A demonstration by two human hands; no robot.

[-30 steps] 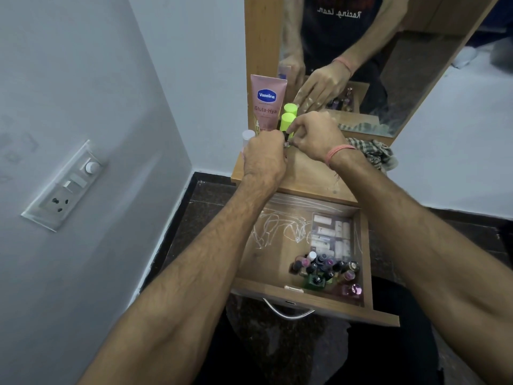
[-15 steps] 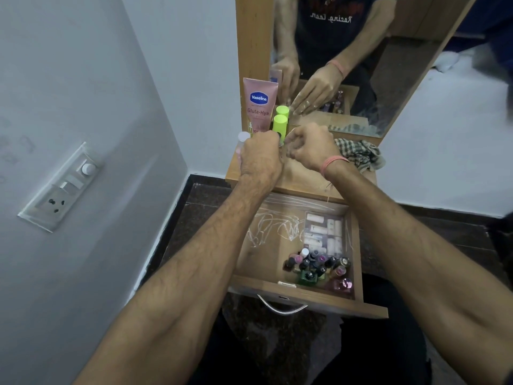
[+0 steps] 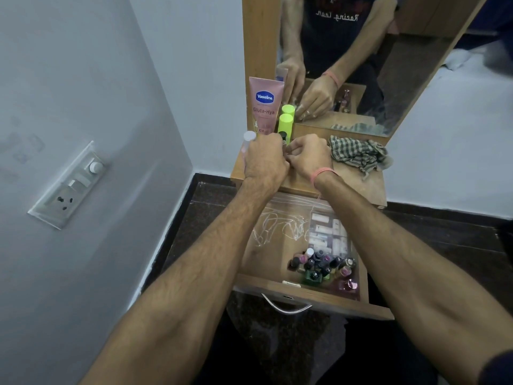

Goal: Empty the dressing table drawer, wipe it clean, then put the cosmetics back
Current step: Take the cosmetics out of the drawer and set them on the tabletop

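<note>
Wooden tabletop (image 3: 358, 187) w/ checked cloth (image 3: 358, 155); grey walls (image 3: 83, 93); dark floor (image 3: 444, 237).

Curled hands (image 3: 288, 159) above open drawer (image 3: 277, 287)

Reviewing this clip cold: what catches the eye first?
Both hands, left hand and right hand, meet knuckle to knuckle over the dressing table top, beside a pink Vaseline tube and a lime-green container. Below, the open drawer holds clustered nail polish bottles at its front right.
</note>
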